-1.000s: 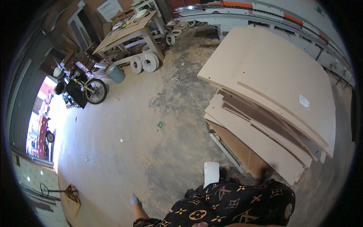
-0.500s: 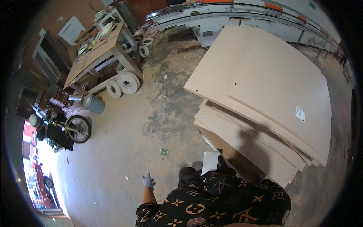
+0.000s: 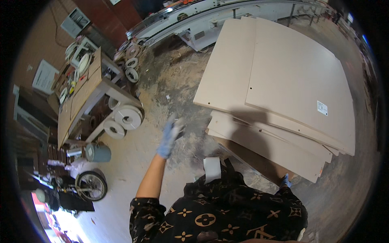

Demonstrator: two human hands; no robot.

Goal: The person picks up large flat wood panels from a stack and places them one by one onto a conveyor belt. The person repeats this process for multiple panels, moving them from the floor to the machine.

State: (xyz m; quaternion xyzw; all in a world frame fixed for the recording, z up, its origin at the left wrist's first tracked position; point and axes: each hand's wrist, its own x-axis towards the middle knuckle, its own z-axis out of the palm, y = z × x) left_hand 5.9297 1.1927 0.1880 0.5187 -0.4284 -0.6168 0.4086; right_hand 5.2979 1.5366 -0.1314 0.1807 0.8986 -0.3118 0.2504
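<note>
My left hand (image 3: 171,135) wears a blue-grey glove and is raised in the air over the dusty concrete floor, blurred, fingers apart and holding nothing. My right hand (image 3: 286,180) is mostly hidden behind my patterned black shirt; only a bit of blue glove shows beside the lower corner of the stack of large beige boards (image 3: 283,85). Whether it touches the boards cannot be told. A white roll (image 3: 212,169) sits at my front, just above the shirt.
A wooden workbench (image 3: 81,93) with white tape rolls (image 3: 127,117) stands to the left. A grey bucket (image 3: 99,153) and a wheeled vehicle (image 3: 91,185) lie at lower left. A long white machine (image 3: 210,16) runs along the back.
My view has swung toward the board stack. My left arm has lifted from low beside my body up and out in front of me.
</note>
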